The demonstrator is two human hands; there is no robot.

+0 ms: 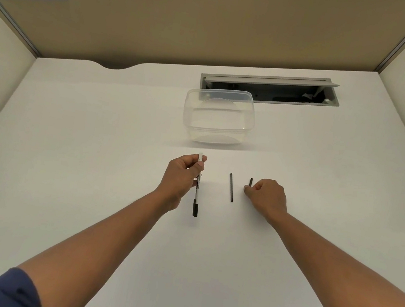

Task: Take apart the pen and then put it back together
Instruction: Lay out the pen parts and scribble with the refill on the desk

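My left hand point(181, 174) grips a white pen barrel point(196, 196) with a black end pointing toward me, holding it upright-tilted above the white desk point(90, 163). A thin black rod, the pen's inner piece point(231, 187), lies loose on the desk between my hands. My right hand point(267, 195) is curled down on the desk, its fingertips pinching a small black pen part point(250, 182) whose top end sticks out beyond the fingers. The rest of that part is hidden by the fingers.
A clear plastic container point(218, 115) stands behind my hands at mid-desk. Behind it is an open grey cable tray point(270, 88) set in the desk. Partition walls enclose the desk at the back and both sides.
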